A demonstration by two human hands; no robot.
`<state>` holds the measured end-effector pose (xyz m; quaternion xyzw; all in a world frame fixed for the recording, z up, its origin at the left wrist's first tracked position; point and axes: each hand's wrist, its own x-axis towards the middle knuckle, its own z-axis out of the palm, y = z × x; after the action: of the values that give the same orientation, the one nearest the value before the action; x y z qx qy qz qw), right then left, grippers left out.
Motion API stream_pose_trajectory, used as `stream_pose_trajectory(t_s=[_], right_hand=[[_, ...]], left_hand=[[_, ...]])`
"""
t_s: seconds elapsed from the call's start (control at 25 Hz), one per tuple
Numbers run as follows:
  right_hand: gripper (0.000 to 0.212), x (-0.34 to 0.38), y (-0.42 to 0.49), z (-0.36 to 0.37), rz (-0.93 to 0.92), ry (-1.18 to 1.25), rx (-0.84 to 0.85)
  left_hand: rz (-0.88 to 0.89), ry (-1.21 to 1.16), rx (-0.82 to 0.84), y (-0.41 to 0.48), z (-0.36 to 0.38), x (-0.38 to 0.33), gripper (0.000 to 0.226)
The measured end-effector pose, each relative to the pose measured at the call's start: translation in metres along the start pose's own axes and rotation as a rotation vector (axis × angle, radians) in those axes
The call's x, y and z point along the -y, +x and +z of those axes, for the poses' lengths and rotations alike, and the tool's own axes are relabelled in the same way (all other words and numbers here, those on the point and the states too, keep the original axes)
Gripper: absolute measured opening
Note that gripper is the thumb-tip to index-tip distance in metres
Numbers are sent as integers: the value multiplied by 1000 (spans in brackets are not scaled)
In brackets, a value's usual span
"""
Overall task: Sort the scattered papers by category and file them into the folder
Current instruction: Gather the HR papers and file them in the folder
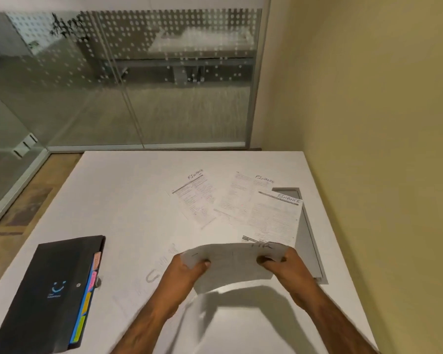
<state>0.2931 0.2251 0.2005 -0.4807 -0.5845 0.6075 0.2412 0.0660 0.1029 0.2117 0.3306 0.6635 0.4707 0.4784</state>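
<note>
Both hands hold a small stack of papers [232,264] lifted above the white table [128,200]; handwriting that looks like "HR" shows near its top edge. My left hand [187,270] grips the stack's left side and my right hand [283,268] grips its right side, thumbs on top. Three sheets marked "FINANCE" lie flat beyond the stack: one in the middle [195,198], one further right [243,195], and one nearest the right [274,218] overlapping it. A closed black folder [51,295] with coloured tabs [87,300] along its right edge lies at the near left.
A grey cable cut-out [308,233] is set into the table's right side, partly under the rightmost sheet. A yellow wall [381,149] runs close along the table's right edge. A glass partition [128,80] stands behind the table. Faint paper lies left of my left forearm.
</note>
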Motion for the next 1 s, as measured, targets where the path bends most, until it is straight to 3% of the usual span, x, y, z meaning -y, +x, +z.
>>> stream_pose_trajectory(t_s=[0.16,0.32,0.44,0.52,0.84,1.0], right_hand=[[35,-28,-11,-1,30,-14,-76],[20,-59,-12,-5,80,-27,-137],[28,-77,-16,-8,84,-60,-139],[22,-81,-19,-9,102,-72,-112],[46,-67,-22,-9,44,-10,-131],[38,-70,-21,-8,29,-56,-134]], left_hand=[[2,140,9,4,25,24,39],[7,111,-3,6,33,39,37],[-16,112,2,4,37,57,31],[-23,154,-12,2,40,68,35],[62,127,-24,4,35,59,42],[33,126,-20,6,36,64,38]])
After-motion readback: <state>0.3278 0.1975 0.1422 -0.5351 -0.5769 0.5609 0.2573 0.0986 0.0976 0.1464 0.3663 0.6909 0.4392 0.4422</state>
